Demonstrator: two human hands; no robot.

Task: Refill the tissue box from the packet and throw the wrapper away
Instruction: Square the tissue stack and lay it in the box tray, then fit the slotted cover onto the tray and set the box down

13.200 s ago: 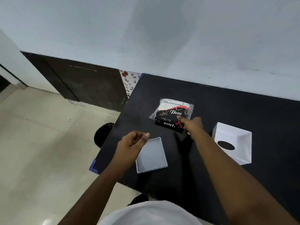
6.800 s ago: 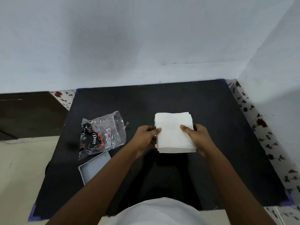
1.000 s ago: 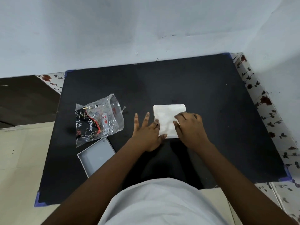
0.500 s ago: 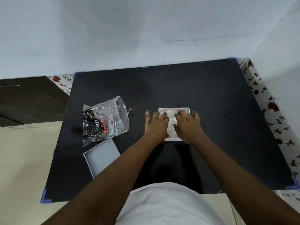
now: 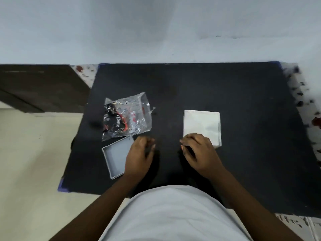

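The white tissue box stands open side up on the black table, right of centre, filled with white tissues. The empty clear wrapper with black and red print lies crumpled to its left. Just in front of the wrapper lies the grey box lid, hollow side up. My left hand hovers with curled fingers over the lid's right edge and holds nothing. My right hand, fingers also curled, covers the near left corner of the tissue box without gripping it.
The black table top meets a pale wall at the back and a floral-patterned surface on the right. Cream floor and a dark wooden panel lie to the left. My white shirt fills the bottom of the view.
Both hands have lifted off the tissues and drawn back towards me. My left hand has moved left to the grey lid. The tissues now sit down inside the box.
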